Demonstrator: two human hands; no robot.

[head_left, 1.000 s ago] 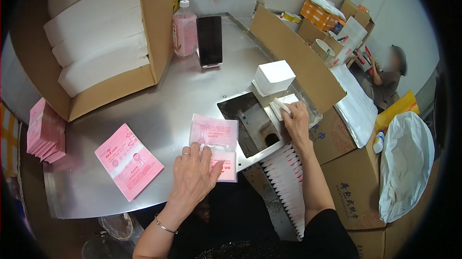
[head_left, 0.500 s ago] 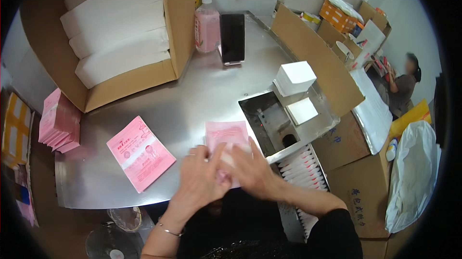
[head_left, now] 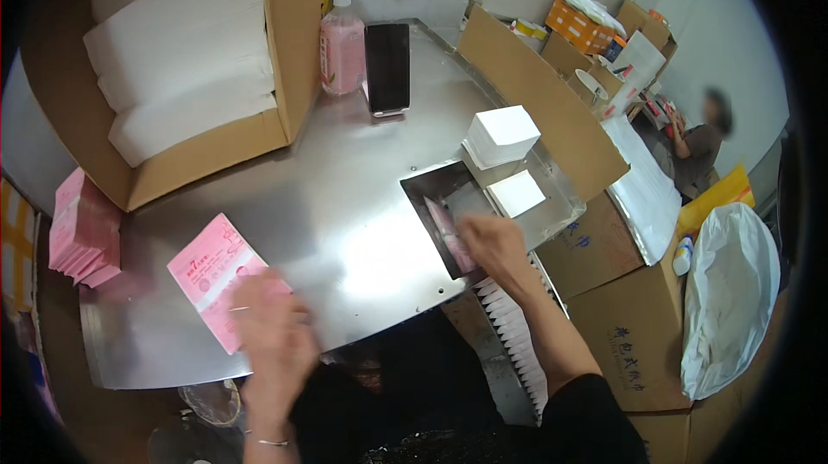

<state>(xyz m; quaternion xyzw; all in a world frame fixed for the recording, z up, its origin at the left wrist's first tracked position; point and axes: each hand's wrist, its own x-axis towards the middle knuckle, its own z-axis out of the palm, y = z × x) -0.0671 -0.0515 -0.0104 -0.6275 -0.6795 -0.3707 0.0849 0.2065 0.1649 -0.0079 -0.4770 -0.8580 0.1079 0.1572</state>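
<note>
A flat pile of pink printed plastic bags (head_left: 204, 267) with a pale band across it lies on the steel table, left of the middle. My left hand (head_left: 274, 335) is over its lower right corner, its fingers smeared by motion. At the rectangular opening in the tabletop, my right hand (head_left: 496, 247) has its fingers curled in at the end of a slim pink-and-white packet (head_left: 448, 233), which slants down inside the opening. The fingertips are partly hidden. Beneath the table edge, a row of white packets (head_left: 509, 319) stands in a long box beside my right forearm.
Stacks of white cards (head_left: 503, 136) stand beyond the opening. A large carton (head_left: 216, 166) of white tissue fills the back left, with pink bag bundles (head_left: 84, 227) beside it. A phone (head_left: 387, 67) and pink bottle (head_left: 343, 46) stand at the back. Another person (head_left: 700, 141) sits far right.
My hands have parted from the pink packet at the table's front: the right has carried it right into the opening, the left has moved left to the bags. The view has shifted slightly.
</note>
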